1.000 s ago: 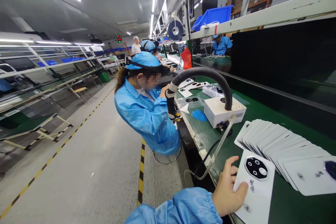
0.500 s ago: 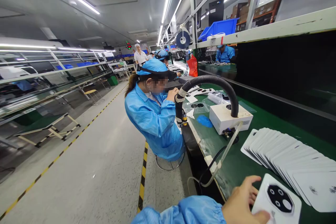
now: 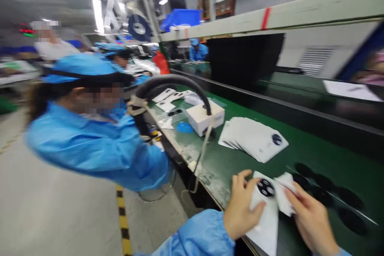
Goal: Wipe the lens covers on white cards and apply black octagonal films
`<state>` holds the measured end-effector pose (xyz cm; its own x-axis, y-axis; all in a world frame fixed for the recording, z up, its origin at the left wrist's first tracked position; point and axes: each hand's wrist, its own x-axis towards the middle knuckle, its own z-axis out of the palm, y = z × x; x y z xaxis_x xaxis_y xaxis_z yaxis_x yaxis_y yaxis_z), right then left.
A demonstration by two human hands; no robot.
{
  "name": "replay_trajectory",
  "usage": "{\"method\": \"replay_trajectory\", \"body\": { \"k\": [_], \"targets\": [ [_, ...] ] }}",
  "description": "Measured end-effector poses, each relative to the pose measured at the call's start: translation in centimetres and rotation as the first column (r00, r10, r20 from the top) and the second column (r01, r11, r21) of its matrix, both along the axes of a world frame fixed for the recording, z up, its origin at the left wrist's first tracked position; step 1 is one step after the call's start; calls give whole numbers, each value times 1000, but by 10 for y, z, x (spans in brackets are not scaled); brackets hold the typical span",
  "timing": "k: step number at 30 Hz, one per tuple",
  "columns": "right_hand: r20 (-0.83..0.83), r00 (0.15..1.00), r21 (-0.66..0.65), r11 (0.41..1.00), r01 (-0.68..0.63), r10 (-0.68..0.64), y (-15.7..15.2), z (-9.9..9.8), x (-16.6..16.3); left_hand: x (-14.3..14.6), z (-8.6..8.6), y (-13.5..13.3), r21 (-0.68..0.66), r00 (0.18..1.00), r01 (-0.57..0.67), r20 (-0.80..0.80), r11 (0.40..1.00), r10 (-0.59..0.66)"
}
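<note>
My left hand (image 3: 242, 205) grips a white phone back cover (image 3: 267, 224) by its edges, near the front of the green table. A dark camera plate (image 3: 265, 187) with several lens openings sits at the cover's upper end. My right hand (image 3: 312, 218) pinches a crumpled white wiping cloth (image 3: 283, 195) beside that camera plate; whether cloth and cover touch, I cannot tell. Just beyond lies a fanned stack of white phone back covers (image 3: 250, 136), the top one with a dark camera plate. Several round black pieces (image 3: 322, 182) lie right of my hands.
A white box (image 3: 204, 117) with a black curved hose (image 3: 177, 80) stands on the table (image 3: 222, 176). A co-worker in blue (image 3: 90, 140) sits close at the left. A blue bin (image 3: 183, 19) rests on the shelf. A black panel (image 3: 243, 60) stands behind.
The view has swung right, and the picture is blurred. My right hand with the white cloth now shows. The fanned stack now has a cover with a camera plate on top.
</note>
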<state>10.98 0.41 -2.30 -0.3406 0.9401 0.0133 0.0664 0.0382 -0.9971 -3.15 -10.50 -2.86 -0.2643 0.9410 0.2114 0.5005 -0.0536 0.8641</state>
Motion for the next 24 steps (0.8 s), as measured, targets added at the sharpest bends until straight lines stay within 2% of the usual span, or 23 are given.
{"method": "replay_trajectory", "body": {
  "k": [2, 5, 8, 12, 15, 19, 24],
  "targets": [
    [-39, 995, -87, 991, -99, 96, -11, 0, 6, -5, 11, -4, 79, 998, 30, 46, 996, -34],
    [-115, 972, -165, 961, -222, 205, -28, 8, 4, -13, 23, -3, 168, 981, 152, 91, 974, -169],
    [-186, 941, -188, 929, -318, 284, -40, 15, 2, -17, 29, 0, 190, 955, 247, 115, 950, -272],
    [-244, 898, -196, 889, -414, 365, -45, 19, 6, -19, 32, 0, 175, 938, 289, 146, 941, -316],
    [-273, 879, -187, 875, -447, 391, -45, 20, 8, -20, 34, -2, 156, 938, 263, 190, 952, -290],
    [-282, 887, -129, 901, -414, 367, -48, 21, 6, -12, 31, -5, 94, 935, 130, 319, 987, -153],
    [-211, 930, 90, 953, -288, 301, -53, 22, 5, 11, 19, -4, -8, 866, -46, 499, 999, 44]
  ]
}}
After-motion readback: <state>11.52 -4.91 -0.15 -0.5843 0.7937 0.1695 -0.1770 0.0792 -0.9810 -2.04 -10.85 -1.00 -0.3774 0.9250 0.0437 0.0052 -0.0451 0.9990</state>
